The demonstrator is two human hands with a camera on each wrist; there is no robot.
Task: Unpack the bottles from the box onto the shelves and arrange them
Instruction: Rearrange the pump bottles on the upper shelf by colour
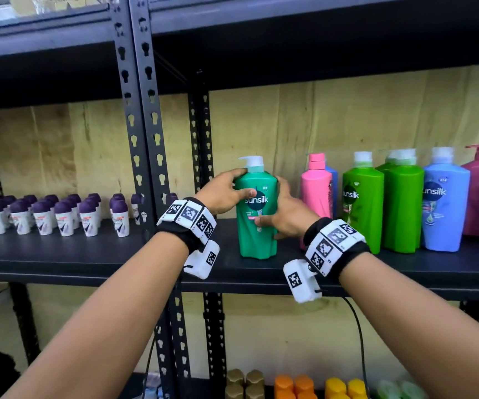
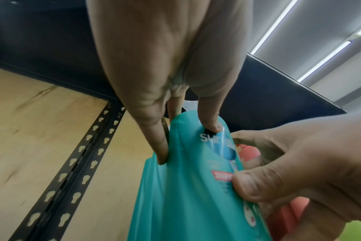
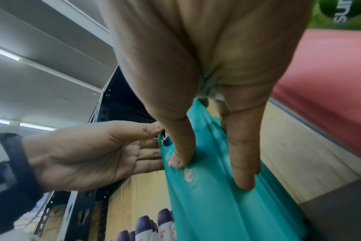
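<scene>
A teal-green Sunsilk pump bottle (image 1: 258,208) stands upright on the black shelf (image 1: 88,251), near its front edge. My left hand (image 1: 226,191) grips its upper left side, thumb across the label and fingers behind. My right hand (image 1: 284,217) grips its lower right side, thumb on the front. In the left wrist view the teal bottle (image 2: 188,187) sits between my left hand's thumb and fingers (image 2: 161,146), with the right hand (image 2: 299,171) holding its other side. In the right wrist view my fingers (image 3: 243,163) lie along the bottle (image 3: 216,203).
To the right on the same shelf stand pink (image 1: 316,194), green (image 1: 363,208), blue (image 1: 445,205) and more pump bottles in a row. Several small purple-capped roll-ons (image 1: 59,217) fill the left bay. A slotted black upright (image 1: 143,125) divides the bays. Orange and yellow caps (image 1: 319,384) show below.
</scene>
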